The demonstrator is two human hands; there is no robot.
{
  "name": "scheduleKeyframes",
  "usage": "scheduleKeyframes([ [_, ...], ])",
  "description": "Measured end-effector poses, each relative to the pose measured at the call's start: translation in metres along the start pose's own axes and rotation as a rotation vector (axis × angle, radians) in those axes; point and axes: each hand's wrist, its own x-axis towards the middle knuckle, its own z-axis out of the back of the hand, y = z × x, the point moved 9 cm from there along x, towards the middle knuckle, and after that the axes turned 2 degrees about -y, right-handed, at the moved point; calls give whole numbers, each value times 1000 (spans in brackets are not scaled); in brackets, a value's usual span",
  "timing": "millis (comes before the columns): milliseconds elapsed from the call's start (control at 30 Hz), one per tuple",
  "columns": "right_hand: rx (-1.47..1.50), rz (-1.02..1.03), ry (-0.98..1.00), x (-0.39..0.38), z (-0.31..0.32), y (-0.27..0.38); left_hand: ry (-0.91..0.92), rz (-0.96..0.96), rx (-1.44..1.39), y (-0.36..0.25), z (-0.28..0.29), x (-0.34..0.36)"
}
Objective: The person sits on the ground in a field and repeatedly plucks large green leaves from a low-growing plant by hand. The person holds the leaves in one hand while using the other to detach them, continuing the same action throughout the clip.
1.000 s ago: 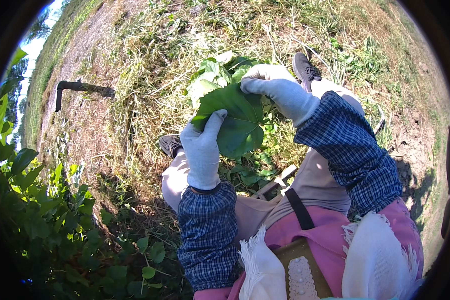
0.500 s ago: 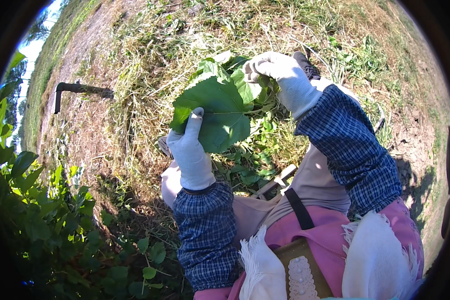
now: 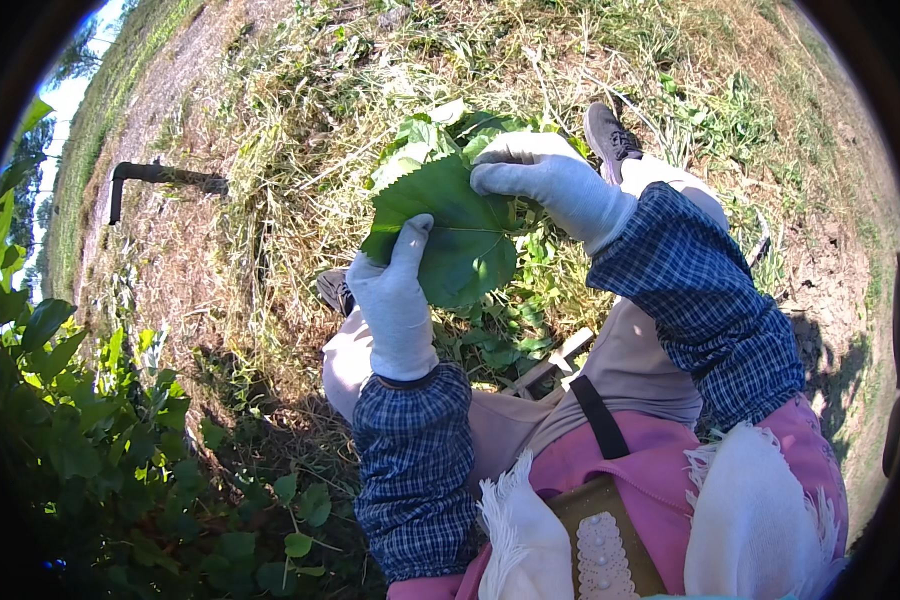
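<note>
Both of my hands wear white gloves. A large green leaf with a toothed edge (image 3: 455, 255) lies flat across my left hand (image 3: 395, 300), whose thumb presses on its upper face while the other fingers are hidden beneath. My right hand (image 3: 550, 188) is closed at the leaf's upper right edge, thumb and fingers pinched together there; some fingertips cannot be seen. Just beyond the leaf, more broad green leaves (image 3: 415, 140) show in a loose cluster, and what holds them up is hidden.
Dry cut grass (image 3: 300, 170) covers the ground ahead. A dark bent pipe (image 3: 160, 174) sticks out at the left. Leafy bushes (image 3: 80, 420) fill the lower left. Between my legs lies a pale wooden piece (image 3: 550, 368); my shoe (image 3: 610, 138) rests at the right.
My right hand has moved left and down onto the leaf's upper edge, uncovering my right shoe. My left hand and the leaf have shifted slightly right.
</note>
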Motion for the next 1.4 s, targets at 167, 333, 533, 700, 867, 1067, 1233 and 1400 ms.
scheduleKeyframes([
  [167,-11,-195,-48,-2,4,-9,8,-16,10,4,-1,1],
  [333,37,-199,-30,-2,6,-18,5,-6,-51,4,-6,-2],
  [533,250,-176,-73,8,14,-13,-83,-51,-146,-5,13,4],
  [700,381,-184,-209,4,31,-12,-106,22,-209,1,18,8],
  [867,205,-216,-23,0,5,-3,-9,-12,-117,-3,8,3],
  [1067,318,-361,-1,-9,-16,6,150,51,-11,11,-6,0],
  [1233,263,-361,-14,-7,-4,-19,233,60,-30,11,-19,-3],
  [1400,210,-348,-45,-7,-1,-27,198,41,-12,16,-14,-2],
])
